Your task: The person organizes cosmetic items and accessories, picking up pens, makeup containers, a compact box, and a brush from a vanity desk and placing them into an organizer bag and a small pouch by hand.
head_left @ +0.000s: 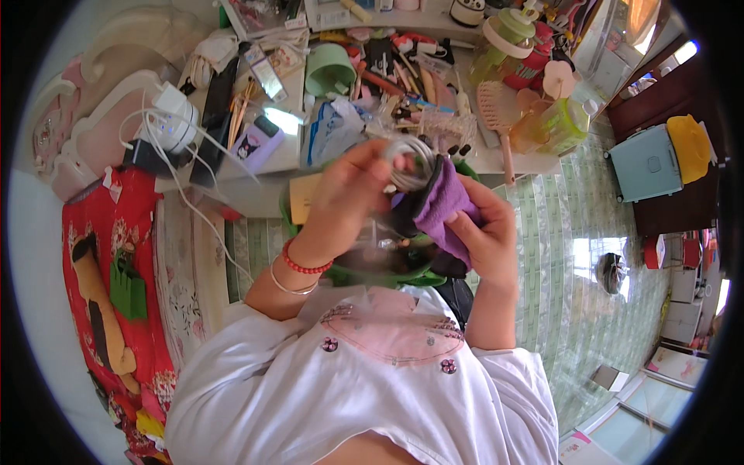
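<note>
My left hand (358, 180), with a red bead bracelet and a bangle on its wrist, pinches the edge of a coiled pale cable (411, 163). The fingers are slightly smeared by motion. My right hand (490, 231) grips a purple cloth piece (448, 200) with a black edge, thumb on top. It looks like a soft pouch, though its opening is hard to make out. The coil touches or sits just beside its black edge. Beneath both hands stands a green bin (422, 277), its contents mostly hidden and blurred.
A white table (267, 182) ahead carries a green cup (329, 70), a pink hairbrush (496, 105), bottles and crowded small items. A charging plug block (172, 120) trails white cables at left, near a red-covered bed (159, 256). A blue suitcase (647, 163) stands on the tiled floor at right.
</note>
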{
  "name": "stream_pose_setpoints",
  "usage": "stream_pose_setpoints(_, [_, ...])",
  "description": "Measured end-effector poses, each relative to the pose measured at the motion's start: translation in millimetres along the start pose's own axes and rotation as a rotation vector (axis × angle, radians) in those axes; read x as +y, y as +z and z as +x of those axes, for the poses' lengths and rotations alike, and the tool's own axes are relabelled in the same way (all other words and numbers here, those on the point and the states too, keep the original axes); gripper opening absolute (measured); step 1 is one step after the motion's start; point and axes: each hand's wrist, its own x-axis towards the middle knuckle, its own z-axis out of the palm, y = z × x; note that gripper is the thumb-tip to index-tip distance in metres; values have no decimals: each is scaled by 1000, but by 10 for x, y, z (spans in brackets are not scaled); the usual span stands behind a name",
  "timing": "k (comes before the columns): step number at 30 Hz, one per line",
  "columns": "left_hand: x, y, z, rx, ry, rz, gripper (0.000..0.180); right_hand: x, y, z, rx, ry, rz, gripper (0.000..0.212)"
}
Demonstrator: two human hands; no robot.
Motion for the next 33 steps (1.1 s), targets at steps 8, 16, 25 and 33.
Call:
stream_pose_setpoints(8, [123, -599, -449, 208, 206, 255, 18, 114, -570, -366, 409, -7, 73, 19])
stream_pose_setpoints(16, [-240, -450, -682, -79, 291, 1403, 22, 229, -627, -487, 441, 50, -134, 21])
stream_pose_setpoints(25, [-473, -572, -449, -213, 385, 1651, 14, 226, -657, -532, 458, 30, -163, 20])
stream_pose_setpoints(33, [-398, -601, -321, -231, 230, 1683, 12, 306, -688, -498, 486, 56, -191, 18])
